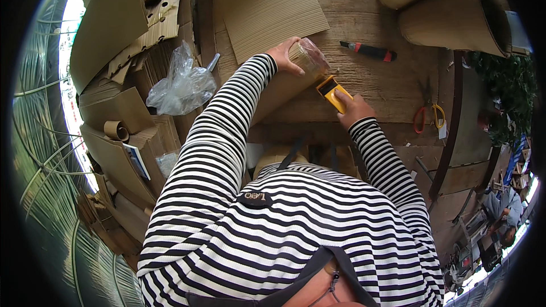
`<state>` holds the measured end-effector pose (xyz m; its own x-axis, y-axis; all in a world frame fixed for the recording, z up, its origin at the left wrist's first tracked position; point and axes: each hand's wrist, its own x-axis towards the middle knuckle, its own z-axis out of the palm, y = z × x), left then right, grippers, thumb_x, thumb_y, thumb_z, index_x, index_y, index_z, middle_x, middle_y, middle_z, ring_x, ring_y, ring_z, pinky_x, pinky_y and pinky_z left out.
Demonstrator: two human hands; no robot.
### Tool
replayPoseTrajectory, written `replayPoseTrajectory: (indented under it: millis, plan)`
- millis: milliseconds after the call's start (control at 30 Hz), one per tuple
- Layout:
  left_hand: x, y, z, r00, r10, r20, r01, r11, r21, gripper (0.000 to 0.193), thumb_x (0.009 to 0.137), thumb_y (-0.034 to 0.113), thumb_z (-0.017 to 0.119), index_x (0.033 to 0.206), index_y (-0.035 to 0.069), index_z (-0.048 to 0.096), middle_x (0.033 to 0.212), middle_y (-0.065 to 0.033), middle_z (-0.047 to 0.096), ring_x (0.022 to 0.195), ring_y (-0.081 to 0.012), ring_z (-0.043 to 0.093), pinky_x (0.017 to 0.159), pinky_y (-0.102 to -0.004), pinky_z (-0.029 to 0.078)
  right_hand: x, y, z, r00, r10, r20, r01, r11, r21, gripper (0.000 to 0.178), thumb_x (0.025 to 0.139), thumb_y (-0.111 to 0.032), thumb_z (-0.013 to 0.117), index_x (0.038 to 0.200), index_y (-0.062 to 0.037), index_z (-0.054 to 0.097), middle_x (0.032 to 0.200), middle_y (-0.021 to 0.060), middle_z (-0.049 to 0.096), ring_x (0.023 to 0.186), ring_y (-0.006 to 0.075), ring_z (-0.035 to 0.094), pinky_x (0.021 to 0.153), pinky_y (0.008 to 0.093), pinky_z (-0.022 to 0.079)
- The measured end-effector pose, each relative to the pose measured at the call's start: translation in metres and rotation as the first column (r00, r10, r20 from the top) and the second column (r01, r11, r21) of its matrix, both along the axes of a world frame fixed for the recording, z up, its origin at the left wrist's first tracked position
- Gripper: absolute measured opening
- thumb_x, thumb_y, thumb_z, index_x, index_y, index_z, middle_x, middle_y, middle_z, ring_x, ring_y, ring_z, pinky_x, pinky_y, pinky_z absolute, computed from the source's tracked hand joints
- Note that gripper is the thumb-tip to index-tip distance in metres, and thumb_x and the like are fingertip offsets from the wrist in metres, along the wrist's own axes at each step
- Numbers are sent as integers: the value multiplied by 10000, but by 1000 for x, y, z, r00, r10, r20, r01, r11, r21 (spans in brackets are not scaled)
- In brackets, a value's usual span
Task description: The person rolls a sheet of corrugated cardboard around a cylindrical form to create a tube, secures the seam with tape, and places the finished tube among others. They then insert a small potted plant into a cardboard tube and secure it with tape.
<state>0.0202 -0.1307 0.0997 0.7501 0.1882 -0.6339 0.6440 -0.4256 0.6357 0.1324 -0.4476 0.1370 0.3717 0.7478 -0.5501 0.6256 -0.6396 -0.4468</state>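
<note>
My left hand is closed round a wide roll of clear packing tape, above the wooden table. Close to the roll's lower right side, my right hand grips a yellow plastic tape cutter with a dark opening. The cutter's far end is at the roll's edge; whether tape runs between them is hard to see. Beneath both hands lies a brown cardboard piece, partly hidden. A black and red utility knife rests just beyond my right hand, its blade to the left.
Scissors with red and yellow handles lie at the right. Rolled cardboard tubes stand at the far right, and a ribbed cardboard sheet lies at the back. Stacked cardboard and a clear plastic bag crowd the left.
</note>
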Motion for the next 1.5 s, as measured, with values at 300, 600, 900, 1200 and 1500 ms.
replayPoseTrajectory:
  millis: [300,600,900,1200,1500]
  plan:
    - [-13,-45,-52,998,43,45,-7,796,-605,1051,700,333,896,1559,75,350,1483,-138,492,1378,-246,450,1172,-382,342,-25,-83,21,992,-80,98,54,967,248,728,664,-162,827,1349,-311,629,909,124,545,781,321,631,717,427,561]
    - [-31,-91,28,980,-177,95,143,946,292,1120,724,422,864,1591,82,241,1631,-191,280,1498,-376,292,1224,-482,266,-40,-58,31,988,-153,27,137,940,313,767,629,-155,859,1349,-306,641,916,126,548,793,323,637,708,425,559]
    - [-33,-117,24,996,12,85,-62,785,616,1184,627,519,885,1562,177,244,1564,-130,308,1409,-325,334,1185,-510,257,-1,-27,140,992,-107,-62,123,919,375,716,672,-163,803,1357,-281,632,916,132,578,804,332,650,719,431,567]
    - [-15,-104,55,999,51,-17,-32,817,576,1181,562,413,924,1542,158,317,1528,-109,405,1406,-314,409,1169,-441,356,-32,-112,45,997,-79,-18,80,993,87,722,716,-213,825,1389,-325,587,967,137,569,842,339,660,780,436,570]
    - [-16,44,-5,990,134,-45,-135,991,-14,1171,667,491,890,1600,133,280,1538,-191,459,1409,-325,461,1182,-404,351,-24,12,-8,999,-51,20,46,983,176,713,765,-267,815,1411,-365,530,1003,156,582,882,362,659,784,479,560]
